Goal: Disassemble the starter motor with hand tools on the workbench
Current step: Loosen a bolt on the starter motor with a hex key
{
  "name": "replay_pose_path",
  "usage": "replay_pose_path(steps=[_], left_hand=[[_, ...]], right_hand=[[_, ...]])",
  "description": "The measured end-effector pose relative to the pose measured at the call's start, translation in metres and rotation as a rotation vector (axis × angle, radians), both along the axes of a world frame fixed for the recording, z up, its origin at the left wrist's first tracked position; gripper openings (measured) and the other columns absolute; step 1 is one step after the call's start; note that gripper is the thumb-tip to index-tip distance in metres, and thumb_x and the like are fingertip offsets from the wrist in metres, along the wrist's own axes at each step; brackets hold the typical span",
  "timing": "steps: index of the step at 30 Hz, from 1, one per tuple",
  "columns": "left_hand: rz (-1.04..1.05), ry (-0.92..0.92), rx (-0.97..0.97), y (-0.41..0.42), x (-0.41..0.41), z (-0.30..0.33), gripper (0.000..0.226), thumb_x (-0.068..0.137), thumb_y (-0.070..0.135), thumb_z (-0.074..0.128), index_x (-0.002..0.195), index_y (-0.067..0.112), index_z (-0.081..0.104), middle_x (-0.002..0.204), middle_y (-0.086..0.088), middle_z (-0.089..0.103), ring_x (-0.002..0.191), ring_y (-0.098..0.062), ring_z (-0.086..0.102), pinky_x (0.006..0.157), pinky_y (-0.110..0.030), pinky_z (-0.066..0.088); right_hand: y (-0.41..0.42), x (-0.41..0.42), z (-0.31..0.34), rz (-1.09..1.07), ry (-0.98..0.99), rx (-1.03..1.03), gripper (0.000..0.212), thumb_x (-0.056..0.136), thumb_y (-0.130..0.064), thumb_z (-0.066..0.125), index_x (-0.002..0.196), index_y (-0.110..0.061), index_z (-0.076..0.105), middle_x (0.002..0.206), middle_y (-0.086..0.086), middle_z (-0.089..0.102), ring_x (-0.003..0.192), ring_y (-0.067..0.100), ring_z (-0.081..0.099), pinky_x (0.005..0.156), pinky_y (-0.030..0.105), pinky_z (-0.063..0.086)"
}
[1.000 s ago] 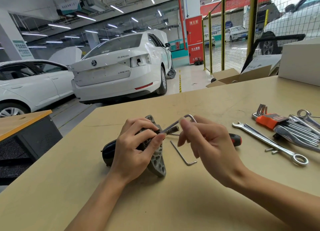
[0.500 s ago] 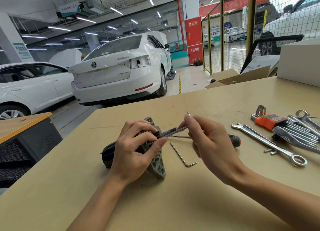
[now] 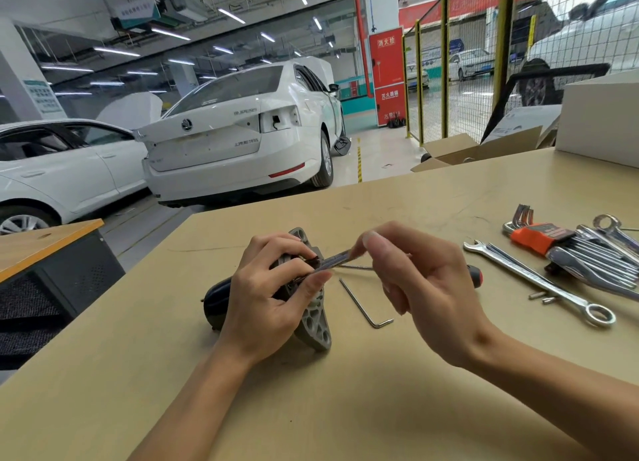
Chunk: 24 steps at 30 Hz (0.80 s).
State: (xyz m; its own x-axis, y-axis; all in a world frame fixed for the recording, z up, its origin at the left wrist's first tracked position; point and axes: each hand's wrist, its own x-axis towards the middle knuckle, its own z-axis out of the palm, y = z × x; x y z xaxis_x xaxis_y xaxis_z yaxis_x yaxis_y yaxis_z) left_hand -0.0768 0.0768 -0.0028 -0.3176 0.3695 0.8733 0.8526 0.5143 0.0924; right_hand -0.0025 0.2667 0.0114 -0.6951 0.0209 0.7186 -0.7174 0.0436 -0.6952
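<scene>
With the bent end seen a second ago now turned out of sight, the right hand [image 3: 425, 287] is twisting a hex key [image 3: 333, 258] while the left hand [image 3: 273, 298] is gripping the starter motor [image 3: 313, 319] at the table's [image 3: 345, 408] centre, at nine o'clock from the wrenches [image 3: 539, 280], suggesting a screw is loosening.

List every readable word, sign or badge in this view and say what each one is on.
"消火栓": top of the red fire cabinet.
"灭火器箱": its lower panel, somewhat blurred.
Round brand emblem, no legible letters: boot lid of the white car.
Lettering on the boot's right side: too blurred to read.
Green and white pillar sign: too small.
Orange hex key holder: print unreadable.
No readable marking on the starter motor.
</scene>
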Motion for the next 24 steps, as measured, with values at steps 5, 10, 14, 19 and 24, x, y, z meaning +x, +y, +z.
replay_pose_path(steps=[5, 10, 14, 19, 24], left_hand=[[-0.003, -0.006, 0.024, 0.000, 0.000, 0.000, 0.031, 0.092, 0.031, 0.063, 0.076, 0.007, 0.075, 0.091, -0.001, 0.068, 0.099, -0.016, 0.056, 0.089, -0.022, 0.044], [-0.002, -0.004, 0.025, 0.000, -0.001, 0.000, 0.031, 0.092, 0.031, 0.064, 0.075, 0.008, 0.074, 0.090, -0.001, 0.068, 0.099, -0.018, 0.057, 0.090, -0.021, 0.043], [-0.011, -0.006, 0.022, -0.001, -0.001, 0.000, 0.032, 0.091, 0.032, 0.064, 0.074, 0.008, 0.074, 0.090, -0.002, 0.068, 0.100, -0.016, 0.056, 0.090, -0.020, 0.043], [-0.003, -0.009, 0.009, 0.000, 0.000, 0.000, 0.036, 0.090, 0.038, 0.065, 0.071, 0.008, 0.073, 0.091, -0.002, 0.068, 0.101, -0.016, 0.056, 0.090, -0.021, 0.044], [-0.017, -0.017, 0.011, -0.001, 0.000, 0.001, 0.045, 0.094, 0.047, 0.061, 0.072, 0.010, 0.074, 0.091, -0.001, 0.068, 0.101, -0.018, 0.057, 0.091, -0.024, 0.044]], right_hand=[[-0.001, -0.005, -0.005, -0.103, -0.035, -0.007, 0.047, 0.094, -0.048, 0.050, 0.057, -0.023, 0.065, 0.050, -0.010, 0.045, 0.052, 0.006, 0.045, 0.060, 0.029, 0.043], [0.000, -0.010, -0.007, -0.134, -0.203, -0.058, 0.054, 0.095, -0.055, 0.047, 0.064, -0.017, 0.070, 0.043, -0.009, 0.043, 0.045, 0.001, 0.045, 0.082, 0.032, 0.052], [0.002, -0.012, -0.004, -0.114, -0.304, -0.101, 0.053, 0.088, -0.062, 0.048, 0.076, -0.018, 0.073, 0.048, 0.002, 0.036, 0.042, 0.015, 0.036, 0.044, 0.021, 0.035], [0.002, -0.013, -0.006, -0.179, -0.212, 0.025, 0.038, 0.095, -0.047, 0.047, 0.083, -0.017, 0.069, 0.051, -0.015, 0.044, 0.049, 0.005, 0.040, 0.056, 0.023, 0.033], [-0.002, -0.007, -0.007, -0.144, -0.086, 0.169, 0.030, 0.100, -0.033, 0.045, 0.094, -0.014, 0.067, 0.050, -0.024, 0.050, 0.047, 0.003, 0.048, 0.052, 0.011, 0.032]])
